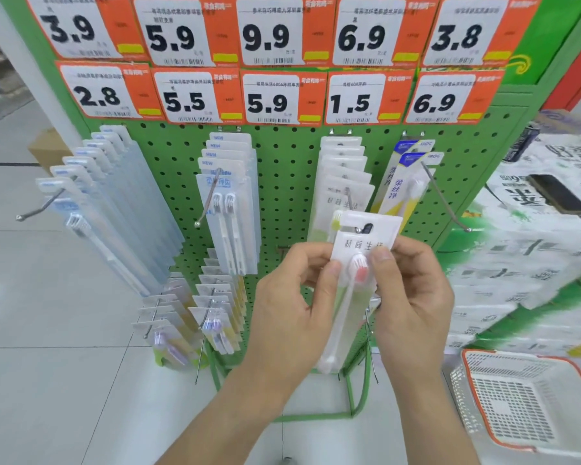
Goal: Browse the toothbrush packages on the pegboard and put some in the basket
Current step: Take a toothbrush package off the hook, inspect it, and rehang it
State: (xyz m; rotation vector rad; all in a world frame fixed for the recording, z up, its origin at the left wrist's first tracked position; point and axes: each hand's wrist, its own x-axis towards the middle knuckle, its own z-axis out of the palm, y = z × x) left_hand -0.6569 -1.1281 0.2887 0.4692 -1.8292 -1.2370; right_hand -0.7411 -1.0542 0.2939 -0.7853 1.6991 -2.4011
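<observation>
A white toothbrush package [359, 243] with a red-bristled brush is held upright in front of the green pegboard [282, 182]. My left hand [289, 307] pinches its left edge and my right hand [413, 297] pinches its right edge, thumbs on the front. Its hang hole sits at the tip of a peg. Behind it hangs a row of like packages [341, 172]. More toothbrush packages hang at the left [114, 203], the centre [228, 203] and the right [406, 182]. A white basket [517, 397] with an orange rim stands on the floor at the lower right.
Orange price tags [269, 95] cover the top of the pegboard. Bare metal pegs [446, 203] stick out toward me. Stacked white and green cartons [534, 263] stand at the right with a black phone [557, 194] on top. Lower packages [188, 317] hang near the tiled floor.
</observation>
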